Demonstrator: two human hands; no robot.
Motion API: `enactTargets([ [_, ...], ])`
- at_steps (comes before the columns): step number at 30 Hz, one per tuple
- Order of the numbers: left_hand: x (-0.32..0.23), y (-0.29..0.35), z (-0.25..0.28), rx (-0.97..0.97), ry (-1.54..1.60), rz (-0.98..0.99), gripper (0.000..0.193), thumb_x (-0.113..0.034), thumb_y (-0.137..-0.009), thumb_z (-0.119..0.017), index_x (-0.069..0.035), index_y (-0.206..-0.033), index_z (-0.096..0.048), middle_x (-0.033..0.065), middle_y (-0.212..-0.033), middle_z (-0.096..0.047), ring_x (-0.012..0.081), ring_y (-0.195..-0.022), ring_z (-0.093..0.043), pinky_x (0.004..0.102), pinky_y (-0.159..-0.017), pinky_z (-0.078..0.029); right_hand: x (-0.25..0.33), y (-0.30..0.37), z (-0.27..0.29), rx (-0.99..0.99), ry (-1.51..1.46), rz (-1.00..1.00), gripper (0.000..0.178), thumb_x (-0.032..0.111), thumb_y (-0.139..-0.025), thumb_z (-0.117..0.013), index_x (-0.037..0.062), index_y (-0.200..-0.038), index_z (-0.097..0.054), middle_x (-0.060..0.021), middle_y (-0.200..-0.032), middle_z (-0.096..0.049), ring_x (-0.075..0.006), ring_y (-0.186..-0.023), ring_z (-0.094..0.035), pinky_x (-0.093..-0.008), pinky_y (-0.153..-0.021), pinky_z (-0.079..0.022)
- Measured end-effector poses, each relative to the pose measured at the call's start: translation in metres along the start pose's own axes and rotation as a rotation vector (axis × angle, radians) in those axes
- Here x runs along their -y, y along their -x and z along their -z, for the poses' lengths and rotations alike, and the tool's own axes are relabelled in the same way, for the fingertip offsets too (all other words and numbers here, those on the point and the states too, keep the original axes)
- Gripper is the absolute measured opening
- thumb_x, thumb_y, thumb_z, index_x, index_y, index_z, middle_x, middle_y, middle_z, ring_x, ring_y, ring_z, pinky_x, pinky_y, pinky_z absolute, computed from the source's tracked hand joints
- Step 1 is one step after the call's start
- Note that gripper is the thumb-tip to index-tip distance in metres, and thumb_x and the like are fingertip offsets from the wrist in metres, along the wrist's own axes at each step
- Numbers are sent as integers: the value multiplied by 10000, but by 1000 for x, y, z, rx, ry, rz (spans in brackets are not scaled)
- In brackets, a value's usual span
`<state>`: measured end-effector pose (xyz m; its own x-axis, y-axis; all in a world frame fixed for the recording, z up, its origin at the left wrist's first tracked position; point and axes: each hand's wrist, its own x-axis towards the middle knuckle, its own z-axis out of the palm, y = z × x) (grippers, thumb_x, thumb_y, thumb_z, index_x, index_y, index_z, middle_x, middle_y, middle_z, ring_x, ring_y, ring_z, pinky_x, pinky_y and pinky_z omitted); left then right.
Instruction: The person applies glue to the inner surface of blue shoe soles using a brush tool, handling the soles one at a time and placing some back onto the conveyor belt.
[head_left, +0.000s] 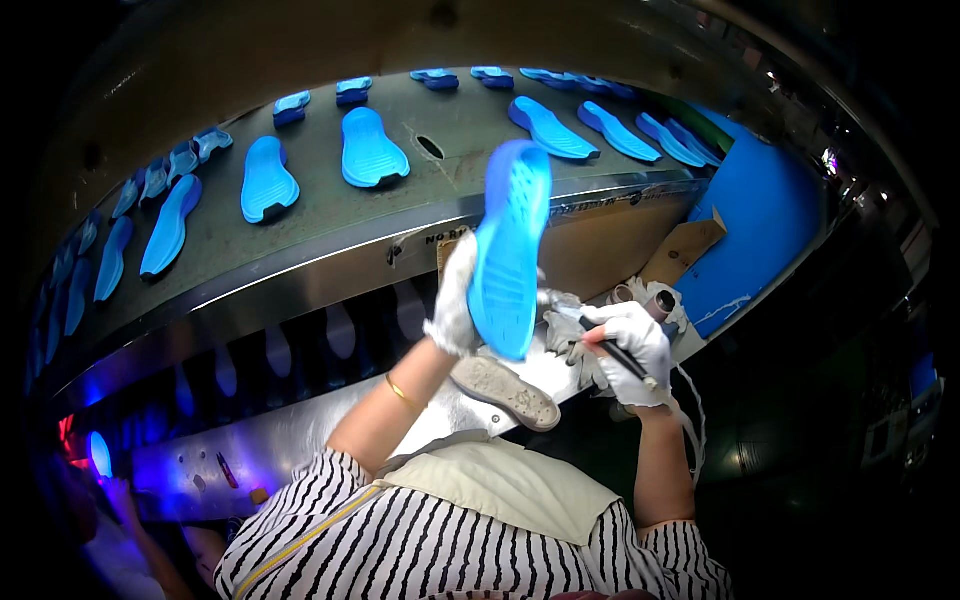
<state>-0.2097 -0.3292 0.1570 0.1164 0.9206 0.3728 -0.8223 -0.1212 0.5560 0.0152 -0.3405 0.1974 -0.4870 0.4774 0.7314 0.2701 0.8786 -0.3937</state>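
My left hand [459, 300], in a white glove, is closed on the edge of a bright blue shoe sole [510, 260] and holds it raised and nearly upright. My right hand [635, 345], gloved too, grips a slim tool with a black handle [621, 356]. The tool's far end points toward the sole but stands apart from it; I cannot make out its exact kind. Below the blue sole, a greyish-beige sole [506, 391] lies on a shiny metal ledge [425, 405]. Crumpled pale gloves or cloth [575, 352] lie close to my right hand.
Several blue soles [372, 148] lie spaced along a dark conveyor belt [330, 215] with a metal edge. A cup-like container [660, 304] stands right of my right hand, before a blue panel [755, 220]. Another person's hand [118, 490] raises a glowing sole [100, 455] at lower left.
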Motion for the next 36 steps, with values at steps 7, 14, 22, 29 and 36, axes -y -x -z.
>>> enactTargets([
  [7,-75,-83,0,-102,447,41,800,-604,-907,-311,17,-1398,-198,261,-1452,-197,418,-1306,-279,515,-1091,-253,-9,6,-4,-178,-193,-92,203,-116,-662,-707,29,-786,-635,-96,-871,-622,-181,-804,-600,-274,-729,-478],
  [14,-73,-41,3,-290,-981,-287,403,-266,-901,-570,30,-1172,-528,173,-1049,-613,263,-839,-631,348,-727,-532,-25,31,-16,-119,-570,-410,191,-120,-741,-651,22,-829,-560,-95,-942,-628,-132,-786,-599,-248,-714,-489],
  [22,-126,-40,40,-593,-2493,-377,949,-613,-695,-589,-7,-1378,-331,213,-1431,-306,395,-1337,-243,498,-1110,-130,-27,35,-54,-91,-962,-547,167,-95,-784,-610,32,-886,-574,-116,-984,-633,-141,-778,-611,-265,-741,-494],
  [29,-144,-26,48,-606,-2456,-404,289,-249,-739,-673,-82,-969,-615,128,-965,-590,283,-913,-564,386,-823,-439,-17,40,-67,-67,-958,-555,221,-85,-791,-617,37,-961,-545,-98,-945,-636,-131,-762,-613,-250,-727,-501],
  [36,-152,63,4,-377,-1314,-1005,216,-188,-722,-760,-55,-839,-637,33,-782,-588,153,-778,-575,273,-680,-461,-25,62,-81,-174,-798,-768,341,19,-744,-690,40,-1042,-526,-65,-941,-605,-166,-849,-594,-279,-777,-474],
])
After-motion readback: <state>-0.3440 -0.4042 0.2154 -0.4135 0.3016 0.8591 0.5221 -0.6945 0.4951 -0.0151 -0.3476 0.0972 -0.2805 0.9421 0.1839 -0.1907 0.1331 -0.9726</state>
